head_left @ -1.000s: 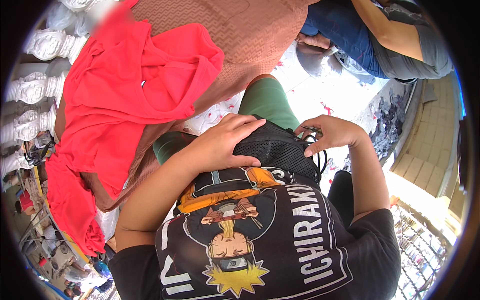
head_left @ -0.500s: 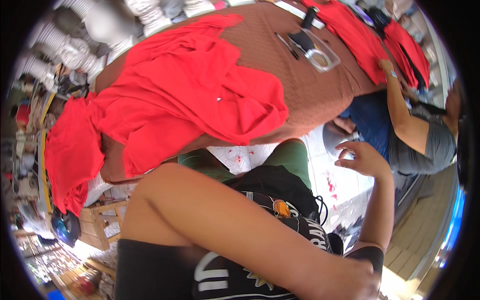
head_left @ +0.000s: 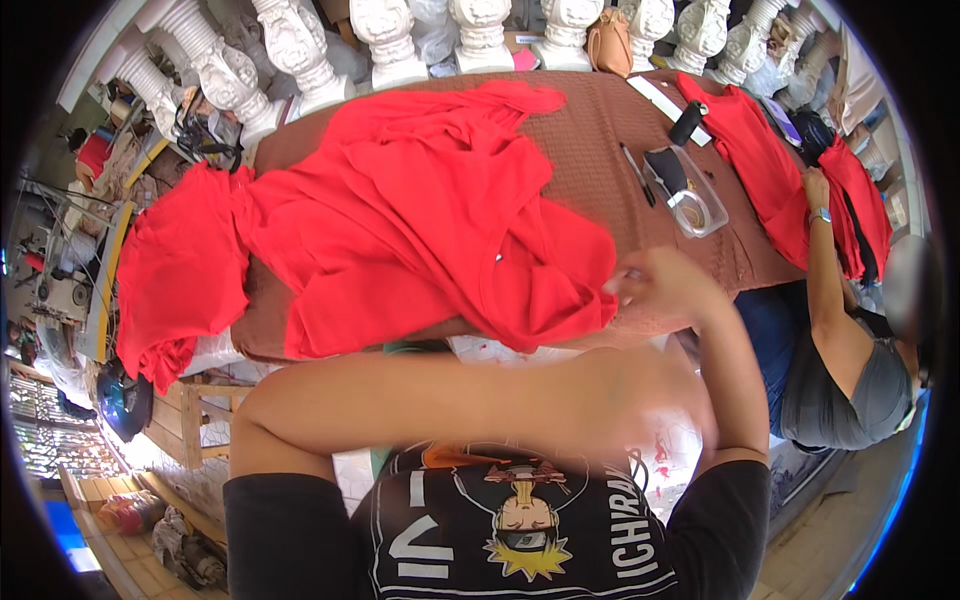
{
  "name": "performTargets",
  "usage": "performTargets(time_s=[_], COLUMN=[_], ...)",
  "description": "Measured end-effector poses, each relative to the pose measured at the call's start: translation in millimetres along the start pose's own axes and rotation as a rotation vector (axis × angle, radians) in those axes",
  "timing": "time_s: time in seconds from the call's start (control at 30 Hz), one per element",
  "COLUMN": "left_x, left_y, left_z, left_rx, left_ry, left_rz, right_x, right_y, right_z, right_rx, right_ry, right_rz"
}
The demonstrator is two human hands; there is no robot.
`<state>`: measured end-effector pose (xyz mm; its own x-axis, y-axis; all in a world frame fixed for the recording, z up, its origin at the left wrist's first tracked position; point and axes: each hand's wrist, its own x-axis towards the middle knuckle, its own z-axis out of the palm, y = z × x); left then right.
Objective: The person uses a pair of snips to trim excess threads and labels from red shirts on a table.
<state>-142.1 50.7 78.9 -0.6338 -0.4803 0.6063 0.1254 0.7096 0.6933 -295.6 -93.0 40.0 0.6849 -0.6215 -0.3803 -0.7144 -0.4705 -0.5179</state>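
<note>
Nearest is the person's own chest in a black printed shirt (head_left: 520,530), with the left arm folded across it; the left hand (head_left: 650,400) is a pale blur near the right elbow, and I cannot tell whether it is open or closed. The right hand (head_left: 665,285) is raised above it, fingers loosely curled and holding nothing I can make out, just beside the near corner of the big red cloth (head_left: 420,220). That cloth lies spread and rumpled over the middle of the brown table (head_left: 590,150), hanging off its near and left edges. The crossed arm hides the table's near edge and the lap below.

Farther right, one clear tray (head_left: 693,200) and one black pen (head_left: 635,173) lie on the bare brown cover, then a second red cloth (head_left: 760,170). A second person's hand (head_left: 815,185) rests on it. White balusters (head_left: 390,40) line the far side.

Half a second ago the right hand hung lower by the dark bag; now it has lifted to the cloth's corner.
</note>
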Motion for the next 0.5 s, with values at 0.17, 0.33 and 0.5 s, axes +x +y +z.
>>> performTargets(time_s=[0.17, 0.33, 0.5], left_x=[-35.4, -43.7, 16.8], left_y=[-139.3, -201.7, -149.9], left_z=[-114.3, -148.2, -233.0], left_rx=[1.014, 1.426, 1.299], left_ry=[0.068, -0.191, 0.031], left_rz=[-0.584, -0.783, -1.031], right_x=[18.4, -9.5, -32.9], right_y=[9.9, -7.3, -6.4], right_z=[45.6, -4.4, -96.3], right_rx=[-0.11, 0.029, 0.235], right_ry=[0.013, 0.09, 0.291], right_rz=[-0.178, -0.365, -0.043])
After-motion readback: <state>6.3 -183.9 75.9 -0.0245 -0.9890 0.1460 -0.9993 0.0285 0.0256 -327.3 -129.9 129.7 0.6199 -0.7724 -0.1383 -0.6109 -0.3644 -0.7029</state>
